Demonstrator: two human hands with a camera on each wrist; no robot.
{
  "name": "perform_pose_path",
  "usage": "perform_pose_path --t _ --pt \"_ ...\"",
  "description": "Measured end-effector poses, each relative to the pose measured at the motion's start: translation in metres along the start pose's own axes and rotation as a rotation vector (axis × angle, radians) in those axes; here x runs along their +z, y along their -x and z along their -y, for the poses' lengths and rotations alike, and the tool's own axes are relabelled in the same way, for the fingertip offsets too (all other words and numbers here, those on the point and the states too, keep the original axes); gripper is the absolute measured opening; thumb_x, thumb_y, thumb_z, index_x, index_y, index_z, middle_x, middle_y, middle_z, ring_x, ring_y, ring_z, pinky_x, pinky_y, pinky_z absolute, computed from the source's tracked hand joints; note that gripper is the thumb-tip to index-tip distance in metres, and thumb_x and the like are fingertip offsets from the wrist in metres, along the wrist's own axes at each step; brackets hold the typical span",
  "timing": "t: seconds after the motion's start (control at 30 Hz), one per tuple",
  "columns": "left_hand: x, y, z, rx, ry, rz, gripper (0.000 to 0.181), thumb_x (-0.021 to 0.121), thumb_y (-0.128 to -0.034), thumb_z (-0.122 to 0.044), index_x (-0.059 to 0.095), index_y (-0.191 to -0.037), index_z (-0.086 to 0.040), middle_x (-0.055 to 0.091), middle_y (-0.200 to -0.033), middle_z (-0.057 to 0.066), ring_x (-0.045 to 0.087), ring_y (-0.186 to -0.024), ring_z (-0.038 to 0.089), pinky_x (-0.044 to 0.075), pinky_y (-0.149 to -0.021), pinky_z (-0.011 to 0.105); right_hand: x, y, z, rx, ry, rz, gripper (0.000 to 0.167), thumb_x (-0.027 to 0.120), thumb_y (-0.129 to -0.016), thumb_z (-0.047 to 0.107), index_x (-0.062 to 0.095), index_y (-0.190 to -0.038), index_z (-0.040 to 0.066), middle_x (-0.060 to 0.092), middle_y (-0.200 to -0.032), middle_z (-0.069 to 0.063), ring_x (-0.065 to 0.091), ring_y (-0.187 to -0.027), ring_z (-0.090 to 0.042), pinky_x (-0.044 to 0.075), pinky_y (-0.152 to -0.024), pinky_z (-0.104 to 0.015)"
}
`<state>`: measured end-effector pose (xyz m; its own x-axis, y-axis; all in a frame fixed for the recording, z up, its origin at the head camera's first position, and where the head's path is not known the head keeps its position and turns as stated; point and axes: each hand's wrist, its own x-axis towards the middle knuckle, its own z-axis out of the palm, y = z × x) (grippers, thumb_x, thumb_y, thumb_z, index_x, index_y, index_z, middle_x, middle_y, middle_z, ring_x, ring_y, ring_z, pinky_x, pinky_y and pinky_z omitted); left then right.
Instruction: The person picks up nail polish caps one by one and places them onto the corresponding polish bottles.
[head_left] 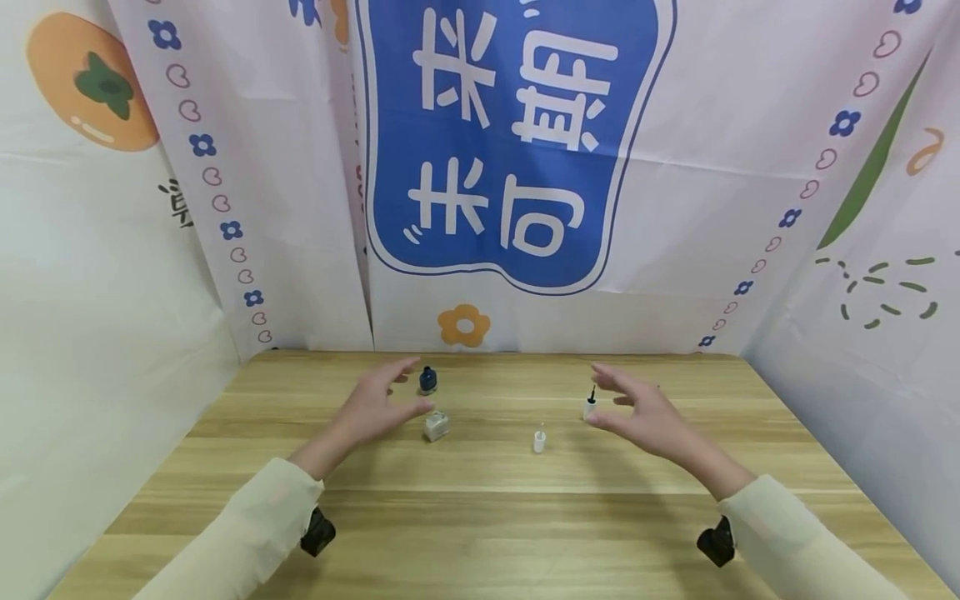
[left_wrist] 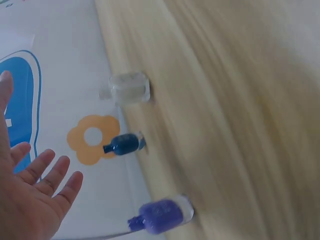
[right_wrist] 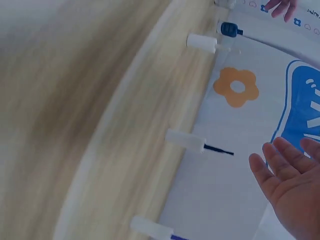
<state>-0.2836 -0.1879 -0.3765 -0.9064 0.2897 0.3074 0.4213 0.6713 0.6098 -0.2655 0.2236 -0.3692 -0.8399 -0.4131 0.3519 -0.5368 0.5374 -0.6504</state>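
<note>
Three open glass bottles stand upright in the far half of the worktop [head_left: 487, 542]: a clear bottle [head_left: 437, 427], a dark blue bottle [head_left: 427, 382] nearer the far edge, and a purple bottle [left_wrist: 162, 216] nearest the left edge. Toward the right edge, three white caps stand brush-up: a pale-brush cap [head_left: 539, 443], a dark-brush cap [head_left: 589, 410] and a violet-brush cap [right_wrist: 151, 228].

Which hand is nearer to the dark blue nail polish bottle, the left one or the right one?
Left. The left hand is just left of the dark blue nail polish bottle; the right hand is well off to its right.
</note>
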Motion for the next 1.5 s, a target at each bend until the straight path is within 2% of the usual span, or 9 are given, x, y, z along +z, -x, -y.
perform_pose_path --t 0.07,0.17,0.3,0.4,0.57,0.87,1.03,1.27,1.5 --pt "0.004 0.001 0.000 -0.018 0.046 0.005 0.080 0.075 -0.0823 -0.048 0.043 -0.144 -0.009 0.053 -0.135 0.016 0.052 -0.120 0.035 0.045 -0.094 0.053 0.005 0.001 0.000 0.032 -0.068 0.015 0.069 0.073 -0.089 0.023 0.040 -0.146 0.003 0.053 -0.135 -0.021 0.051 -0.123 -0.037 0.046 -0.095 -0.051" --pt "0.011 0.003 0.002 -0.057 0.058 0.017 0.078 0.074 -0.0825 -0.048 0.045 -0.144 -0.010 0.053 -0.136 0.015 0.052 -0.120 0.034 0.047 -0.093 0.053 0.013 0.001 -0.001 0.075 -0.147 0.038 0.067 0.072 -0.090 0.022 0.040 -0.145 0.002 0.054 -0.132 -0.020 0.052 -0.121 -0.036 0.047 -0.095 -0.049" --pt "0.020 0.007 0.003 -0.121 0.097 0.044 0.076 0.074 -0.0834 -0.048 0.045 -0.144 -0.012 0.051 -0.138 0.016 0.052 -0.121 0.033 0.047 -0.092 0.052 0.022 0.001 -0.001 0.127 -0.168 0.060 0.067 0.072 -0.090 0.027 0.041 -0.144 0.002 0.056 -0.129 -0.017 0.054 -0.118 -0.034 0.048 -0.094 -0.046" --pt "0.026 0.010 0.003 -0.175 0.162 0.057 0.074 0.073 -0.0853 -0.044 0.044 -0.144 -0.009 0.051 -0.138 0.017 0.051 -0.121 0.034 0.047 -0.092 0.051 0.029 0.002 -0.002 0.180 -0.155 0.069 0.068 0.072 -0.089 0.031 0.043 -0.143 0.002 0.057 -0.127 -0.016 0.056 -0.115 -0.033 0.049 -0.092 -0.045" --pt "0.034 0.011 0.003 -0.258 0.255 0.047 0.067 0.074 -0.0869 -0.037 0.048 -0.140 -0.005 0.053 -0.134 0.018 0.052 -0.119 0.035 0.048 -0.092 0.049 0.039 0.001 -0.002 0.289 -0.203 0.086 0.067 0.074 -0.087 0.031 0.046 -0.141 0.002 0.057 -0.127 -0.018 0.057 -0.112 -0.030 0.050 -0.090 -0.044" --pt "0.045 0.010 0.006 -0.378 0.345 0.020 0.063 0.074 -0.0879 -0.028 0.048 -0.138 0.000 0.055 -0.131 0.021 0.052 -0.118 0.035 0.047 -0.094 0.048 0.048 -0.002 0.004 0.396 -0.362 0.112 0.062 0.074 -0.088 0.023 0.047 -0.136 -0.005 0.055 -0.126 -0.023 0.058 -0.109 -0.031 0.052 -0.085 -0.044" --pt "0.050 0.007 0.007 -0.435 0.390 -0.004 0.057 0.074 -0.0879 -0.021 0.050 -0.134 0.001 0.055 -0.129 0.021 0.052 -0.118 0.034 0.048 -0.093 0.046 0.056 -0.007 -0.001 0.455 -0.395 0.104 0.058 0.074 -0.087 0.015 0.048 -0.134 -0.008 0.055 -0.125 -0.025 0.060 -0.104 -0.029 0.053 -0.085 -0.044" --pt "0.054 0.004 0.007 -0.470 0.450 -0.035 0.049 0.071 -0.0858 -0.004 0.052 -0.130 0.004 0.057 -0.124 0.021 0.055 -0.112 0.034 0.052 -0.085 0.039 0.064 -0.013 -0.004 0.505 -0.406 0.095 0.054 0.074 -0.085 0.009 0.051 -0.130 -0.008 0.058 -0.121 -0.022 0.062 -0.097 -0.024 0.054 -0.081 -0.042" --pt "0.057 0.001 0.007 -0.479 0.472 -0.023 0.047 0.067 -0.0864 -0.002 0.051 -0.130 0.006 0.055 -0.125 0.022 0.054 -0.112 0.035 0.050 -0.089 0.043 0.071 -0.020 -0.006 0.518 -0.400 0.108 0.053 0.077 -0.082 0.008 0.055 -0.128 -0.007 0.059 -0.118 -0.017 0.061 -0.095 -0.023 0.054 -0.078 -0.040"
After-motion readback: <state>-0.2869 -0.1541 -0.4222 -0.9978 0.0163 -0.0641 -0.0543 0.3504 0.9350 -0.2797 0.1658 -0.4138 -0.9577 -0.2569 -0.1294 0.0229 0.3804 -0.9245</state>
